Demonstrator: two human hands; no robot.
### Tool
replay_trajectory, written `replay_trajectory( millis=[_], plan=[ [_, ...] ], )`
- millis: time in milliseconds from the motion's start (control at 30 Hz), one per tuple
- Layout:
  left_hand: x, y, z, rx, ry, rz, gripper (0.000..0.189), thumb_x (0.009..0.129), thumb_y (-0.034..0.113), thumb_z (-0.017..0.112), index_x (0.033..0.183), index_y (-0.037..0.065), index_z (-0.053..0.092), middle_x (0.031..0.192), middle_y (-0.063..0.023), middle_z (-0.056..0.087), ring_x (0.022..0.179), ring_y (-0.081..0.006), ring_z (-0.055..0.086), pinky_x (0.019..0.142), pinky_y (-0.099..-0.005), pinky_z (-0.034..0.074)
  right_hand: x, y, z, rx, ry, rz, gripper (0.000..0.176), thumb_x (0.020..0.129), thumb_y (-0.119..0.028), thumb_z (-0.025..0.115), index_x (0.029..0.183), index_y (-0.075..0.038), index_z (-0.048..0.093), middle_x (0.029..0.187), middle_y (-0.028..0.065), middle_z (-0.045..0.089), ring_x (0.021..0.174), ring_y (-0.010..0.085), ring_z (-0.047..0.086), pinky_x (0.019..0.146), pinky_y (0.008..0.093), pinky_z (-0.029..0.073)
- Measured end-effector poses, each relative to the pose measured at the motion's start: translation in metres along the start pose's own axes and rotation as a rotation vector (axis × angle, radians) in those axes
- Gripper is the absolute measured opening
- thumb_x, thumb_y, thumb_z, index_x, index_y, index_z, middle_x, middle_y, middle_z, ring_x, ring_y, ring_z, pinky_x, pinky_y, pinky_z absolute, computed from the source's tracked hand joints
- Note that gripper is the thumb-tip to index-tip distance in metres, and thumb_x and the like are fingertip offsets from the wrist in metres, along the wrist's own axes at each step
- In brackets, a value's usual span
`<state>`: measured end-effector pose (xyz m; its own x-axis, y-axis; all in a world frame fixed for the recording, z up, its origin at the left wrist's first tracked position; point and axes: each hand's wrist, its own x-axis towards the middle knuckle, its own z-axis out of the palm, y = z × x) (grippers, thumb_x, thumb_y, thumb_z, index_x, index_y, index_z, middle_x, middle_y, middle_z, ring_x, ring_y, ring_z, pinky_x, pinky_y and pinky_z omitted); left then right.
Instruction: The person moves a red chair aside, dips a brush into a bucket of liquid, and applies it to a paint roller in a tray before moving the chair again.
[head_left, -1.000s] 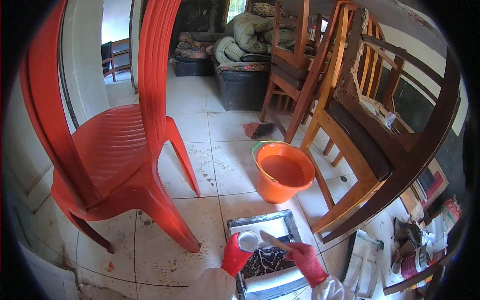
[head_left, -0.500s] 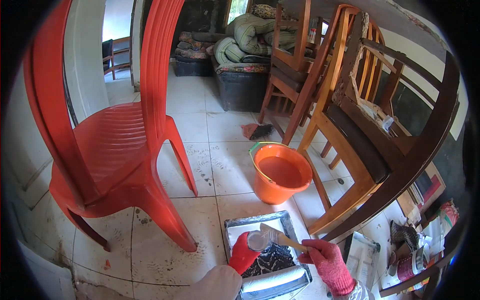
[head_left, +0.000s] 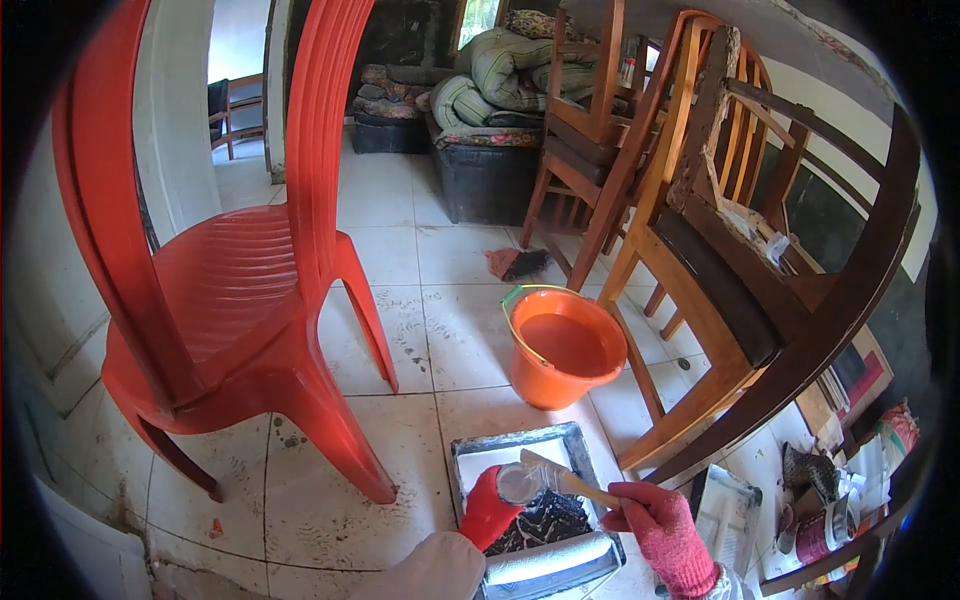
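Note:
My left hand [head_left: 490,510], in a red glove, is wrapped round a small cup [head_left: 518,484] and holds it over the paint tray. My right hand [head_left: 662,532], gloved in pinkish red, grips the wooden handle of a paintbrush [head_left: 570,480]. The brush points left, its bristles right at the cup's rim. Below both hands lies a dark-edged paint tray [head_left: 572,437] with white paint at its far end and a black, white-streaked area in the middle. A white paint roller [head_left: 548,557] rests across its near end.
An orange bucket [head_left: 560,372] of reddish liquid stands beyond the tray. Red plastic chairs [head_left: 230,290] are at left, stacked wooden chairs [head_left: 720,270] at right. A second tray [head_left: 725,520] and cans [head_left: 825,530] lie at lower right. A rag [head_left: 518,263] is on the tiled floor.
Almost nothing differs. The view has shifted very slightly, while both hands keep the cup and the brush in the same place over the tray.

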<state>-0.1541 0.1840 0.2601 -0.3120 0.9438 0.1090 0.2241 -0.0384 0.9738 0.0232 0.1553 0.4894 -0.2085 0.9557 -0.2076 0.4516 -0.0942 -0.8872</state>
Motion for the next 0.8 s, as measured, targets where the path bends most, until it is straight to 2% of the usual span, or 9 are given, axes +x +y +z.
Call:
replay_trajectory(
  millis=[200,400,500,700,800],
  plan=[
    [-0.001,-0.002,0.002,0.014,-0.037,-0.049,0.056,0.066,0.019,0.082,0.113,0.004,0.055,0.107,-0.0150,0.063,0.101,-0.0297,0.061,0.086,-0.0371,0.049,-0.001,-0.006,0.000,-0.068,0.010,-0.006,0.029,0.093,-0.004,0.045,0.115,0.009,0.058,0.089,0.0190,0.068,0.081,0.0215,0.069,0.078,0.0295,0.055],
    [-0.003,0.003,0.001,0.020,-0.031,-0.019,0.055,0.066,0.019,0.082,0.112,0.004,0.055,0.107,-0.0148,0.063,0.102,-0.0299,0.061,0.086,-0.0370,0.049,0.002,-0.010,-0.001,-0.111,0.005,-0.010,0.029,0.092,-0.003,0.045,0.115,0.009,0.059,0.088,0.0187,0.068,0.080,0.0214,0.069,0.078,0.0296,0.055],
    [-0.004,0.006,0.001,-0.022,-0.002,-0.023,0.050,0.066,0.021,0.082,0.107,0.005,0.059,0.103,-0.0155,0.064,0.098,-0.0307,0.061,0.085,-0.0374,0.048,0.004,-0.008,-0.001,-0.143,-0.010,-0.012,0.029,0.092,-0.004,0.046,0.115,0.009,0.059,0.088,0.0188,0.068,0.079,0.0215,0.069,0.077,0.0295,0.055],
    [0.000,-0.003,0.002,-0.042,-0.026,-0.013,0.054,0.064,0.018,0.082,0.110,0.004,0.058,0.106,-0.0151,0.063,0.100,-0.0308,0.060,0.086,-0.0374,0.048,0.020,0.032,-0.001,-0.072,0.026,-0.022,0.027,0.091,-0.003,0.047,0.111,0.009,0.060,0.086,0.0171,0.068,0.078,0.0198,0.069,0.074,0.0273,0.055],
    [0.002,-0.002,0.000,-0.073,-0.022,-0.030,0.056,0.064,0.016,0.082,0.112,0.005,0.056,0.108,-0.0155,0.062,0.102,-0.0308,0.059,0.087,-0.0374,0.048,0.029,0.057,0.006,-0.014,0.107,-0.044,0.025,0.090,-0.003,0.048,0.108,0.008,0.062,0.084,0.0146,0.068,0.078,0.0194,0.069,0.073,0.0269,0.054]
  ],
)
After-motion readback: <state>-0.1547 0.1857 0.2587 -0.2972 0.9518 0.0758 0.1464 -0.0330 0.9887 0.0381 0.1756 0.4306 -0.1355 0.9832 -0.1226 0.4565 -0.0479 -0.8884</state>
